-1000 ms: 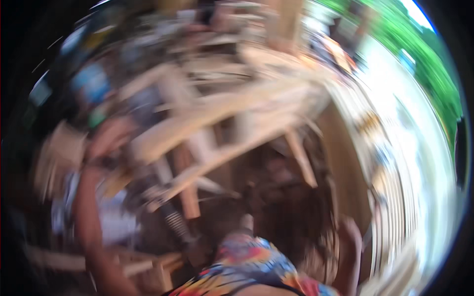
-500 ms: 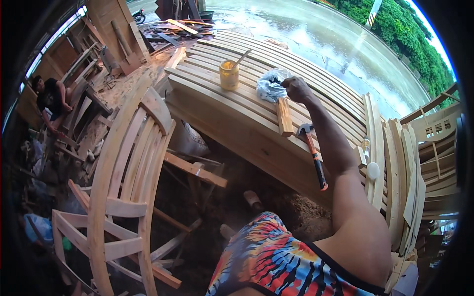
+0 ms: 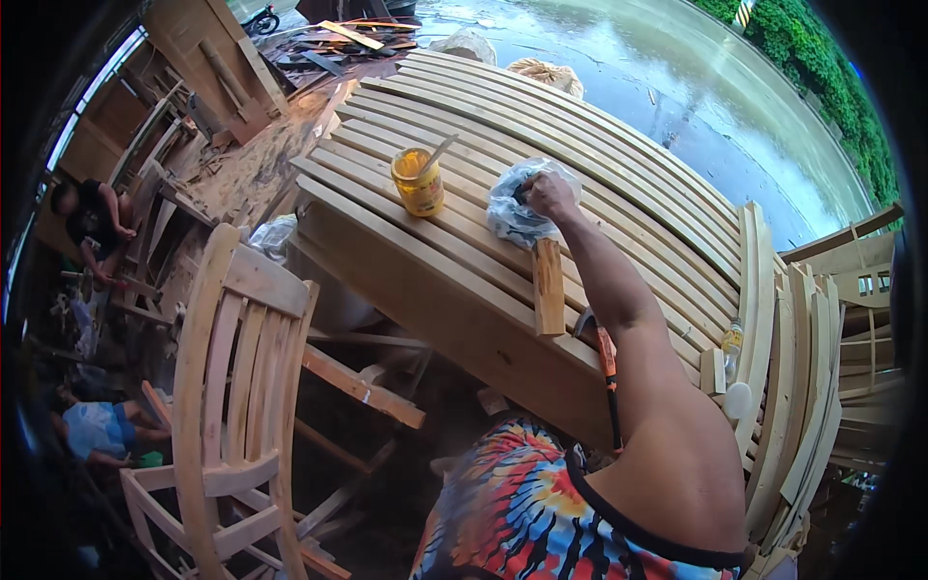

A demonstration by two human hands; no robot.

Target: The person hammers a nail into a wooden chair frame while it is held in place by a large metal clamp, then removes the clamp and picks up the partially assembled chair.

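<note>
My right hand (image 3: 551, 196) reaches across the slatted wooden bench (image 3: 416, 253), its fingers closed inside a clear plastic bag (image 3: 508, 215). Something dark shows in the bag by my fingertips, but what they hold is hidden. Just nearer than the bag lies a short wood block (image 3: 548, 290). Under my right forearm rests a claw hammer (image 3: 607, 360) with an orange and black handle, its head partly covered. Left of the bag, an open jar (image 3: 418, 188) of yellow-orange paste has a stick standing in it. My left hand is out of sight.
A slatted chair frame (image 3: 237, 387) stands at the left. Stacked curved boards (image 3: 797, 387) rise at the right, beside a small bottle (image 3: 732, 346) and a white round lid (image 3: 737, 400). One person (image 3: 97, 222) sits far left; another person (image 3: 97, 428) is below. Scrap wood (image 3: 333, 48) lies beyond.
My right hand has moved down into the plastic bag, its fingers now behind the bag's rim. The view has shifted, bringing the bench, jar and block closer.
</note>
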